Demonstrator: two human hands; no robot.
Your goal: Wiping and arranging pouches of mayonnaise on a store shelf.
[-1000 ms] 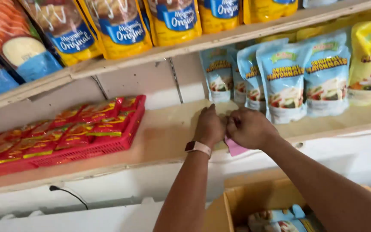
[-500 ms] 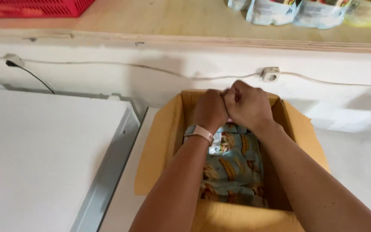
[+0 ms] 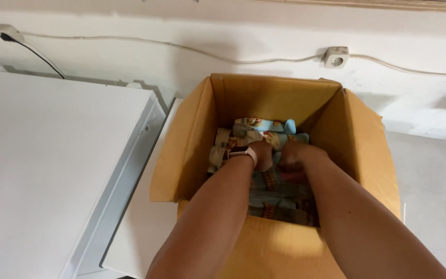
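Both hands down in the cardboard box point(image 3: 367, 150), side by side: left hand point(image 3: 262, 155) and right hand point(image 3: 294, 156) curled closed on the pouches point(image 3: 264, 129) directly below.

Bright even daylight, soft shadows, slight blur overall.

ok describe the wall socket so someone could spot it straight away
Start at the open cardboard box that both hands reach into, then look up at the white wall behind it. The socket is the small white block above the box's right corner, the only one with thin cable running off both sides.
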